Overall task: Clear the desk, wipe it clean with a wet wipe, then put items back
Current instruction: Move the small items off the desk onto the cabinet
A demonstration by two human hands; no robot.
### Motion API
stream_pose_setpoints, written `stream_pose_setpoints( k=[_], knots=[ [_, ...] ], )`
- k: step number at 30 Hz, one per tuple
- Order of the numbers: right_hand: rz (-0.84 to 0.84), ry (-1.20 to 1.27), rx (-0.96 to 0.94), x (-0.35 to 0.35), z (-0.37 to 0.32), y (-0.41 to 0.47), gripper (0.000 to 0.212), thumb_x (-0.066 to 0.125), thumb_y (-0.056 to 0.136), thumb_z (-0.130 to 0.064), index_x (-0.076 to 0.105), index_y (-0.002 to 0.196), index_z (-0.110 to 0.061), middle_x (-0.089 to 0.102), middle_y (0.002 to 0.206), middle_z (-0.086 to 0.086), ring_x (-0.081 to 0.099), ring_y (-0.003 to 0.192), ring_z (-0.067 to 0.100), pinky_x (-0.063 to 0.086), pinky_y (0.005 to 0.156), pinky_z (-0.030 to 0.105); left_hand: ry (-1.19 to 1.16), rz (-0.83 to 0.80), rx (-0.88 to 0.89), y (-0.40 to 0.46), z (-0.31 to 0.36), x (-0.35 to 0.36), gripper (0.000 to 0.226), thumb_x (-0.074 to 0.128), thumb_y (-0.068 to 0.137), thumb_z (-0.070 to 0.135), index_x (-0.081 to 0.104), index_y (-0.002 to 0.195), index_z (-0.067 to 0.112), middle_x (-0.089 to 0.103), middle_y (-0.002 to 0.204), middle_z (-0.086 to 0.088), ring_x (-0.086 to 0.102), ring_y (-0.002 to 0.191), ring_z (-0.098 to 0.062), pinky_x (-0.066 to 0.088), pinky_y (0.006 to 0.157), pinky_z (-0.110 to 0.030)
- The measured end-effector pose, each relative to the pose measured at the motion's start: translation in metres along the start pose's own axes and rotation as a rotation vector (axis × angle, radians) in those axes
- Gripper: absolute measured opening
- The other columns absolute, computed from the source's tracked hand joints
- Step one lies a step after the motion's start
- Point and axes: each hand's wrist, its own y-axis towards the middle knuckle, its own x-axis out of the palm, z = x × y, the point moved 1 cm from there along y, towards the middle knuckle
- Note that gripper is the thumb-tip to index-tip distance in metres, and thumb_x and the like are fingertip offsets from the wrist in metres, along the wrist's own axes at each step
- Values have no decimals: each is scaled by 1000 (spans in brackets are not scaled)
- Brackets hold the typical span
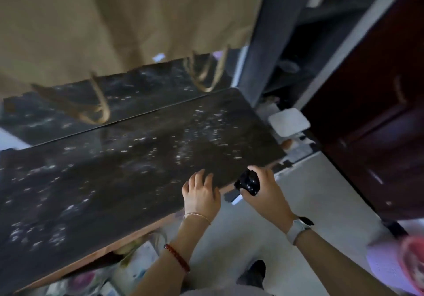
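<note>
The dark surface (114, 169) is bare. The left hand (200, 196) rests loose on its near edge. The right hand (263, 192) grips a small black thing (247, 183) just past the corner. A tan curtain (114, 20) hangs behind, and a white stool (289, 121) stands beside the surface.

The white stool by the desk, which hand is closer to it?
Right. The right hand is nearer the white stool, off the desk's corner; the left hand rests farther away on its edge.
</note>
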Motion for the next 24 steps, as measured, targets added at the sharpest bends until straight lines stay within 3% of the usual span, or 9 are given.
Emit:
stream_pose_setpoints(
  k=[3,7,11,18,24],
  knots=[
    [39,26,86,-53,68,-7,55,68,80,-21,42,127,-21,40,125,4,55,106,25,48,88,32,18,-11,71,11,73,46,44,44,81,24,56,121,11,51,133,-13,45,124,-35,34,101,-50],
    [74,12,165,-116,146,-8,55,68,78,-24,42,126,-22,38,122,1,55,103,25,49,88,35,62,-125,105,30,163,99,49,43,90,26,33,138,22,31,146,-2,25,135,-24,23,108,-40],
    [85,19,187,-162,198,5,56,68,79,-23,41,129,-20,36,124,3,55,105,27,50,91,37,139,-139,163,52,229,130,48,40,92,30,30,139,21,29,147,-2,24,135,-24,26,107,-42],
    [72,15,151,-196,242,62,57,70,77,-18,42,127,-18,38,124,6,57,103,29,53,86,37,198,-109,139,108,263,154,47,40,92,28,33,138,21,26,149,-4,18,139,-24,18,111,-44],
    [-43,-45,52,-202,251,140,60,68,79,-16,37,130,-16,37,129,7,55,108,29,53,86,32,174,-29,-42,164,249,164,51,45,88,23,34,138,16,26,150,-9,15,141,-28,16,112,-48]
  ],
)
